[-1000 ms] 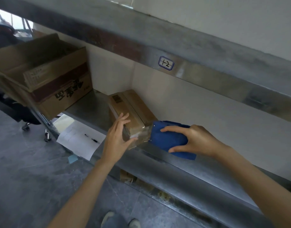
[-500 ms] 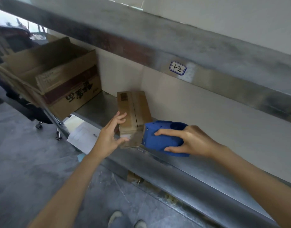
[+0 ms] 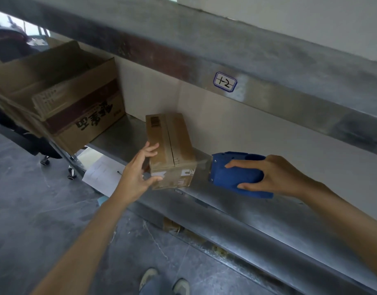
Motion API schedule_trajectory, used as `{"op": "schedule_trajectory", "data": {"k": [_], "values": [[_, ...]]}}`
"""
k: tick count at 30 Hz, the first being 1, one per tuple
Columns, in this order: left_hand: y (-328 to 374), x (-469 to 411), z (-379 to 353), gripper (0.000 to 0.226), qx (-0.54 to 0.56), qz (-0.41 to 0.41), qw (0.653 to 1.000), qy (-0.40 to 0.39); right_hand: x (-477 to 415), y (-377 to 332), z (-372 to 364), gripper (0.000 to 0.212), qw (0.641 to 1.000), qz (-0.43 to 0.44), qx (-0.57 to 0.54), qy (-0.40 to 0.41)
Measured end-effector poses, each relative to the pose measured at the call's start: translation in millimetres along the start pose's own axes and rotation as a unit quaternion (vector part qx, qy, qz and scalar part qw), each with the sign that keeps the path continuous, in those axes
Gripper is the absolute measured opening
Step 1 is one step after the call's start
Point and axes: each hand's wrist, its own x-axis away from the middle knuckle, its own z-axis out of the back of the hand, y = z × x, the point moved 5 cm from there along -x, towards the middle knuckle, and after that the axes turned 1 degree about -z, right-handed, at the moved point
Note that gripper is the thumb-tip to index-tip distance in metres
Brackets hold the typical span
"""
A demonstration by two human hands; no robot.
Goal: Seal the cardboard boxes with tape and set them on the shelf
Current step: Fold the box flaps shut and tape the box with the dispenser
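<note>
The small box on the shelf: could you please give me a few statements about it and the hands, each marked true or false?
1. The right hand grips a blue tape dispenser. True.
2. The small box sits on the floor. False: it sits on the metal shelf.
3. The left hand rests against the small box's near left corner. True.
4. The big open box stands to the right of the small box. False: it stands to its left.
5. Clear tape runs between the tape dispenser and the small box. True.
</note>
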Motion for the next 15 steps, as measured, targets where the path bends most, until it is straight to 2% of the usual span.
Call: {"op": "schedule_trajectory", "data": {"k": [9, 15], "values": [[1, 2, 0, 0.071, 0.024, 0.036, 0.999, -0.003, -15, 0, -21, 0.051, 0.999, -0.033, -0.011, 0.020], [3, 1, 0, 0.072, 0.028, 0.044, 0.999, -0.003, -29, -18, -25, 0.052, 0.998, -0.045, 0.045, 0.026]]}}
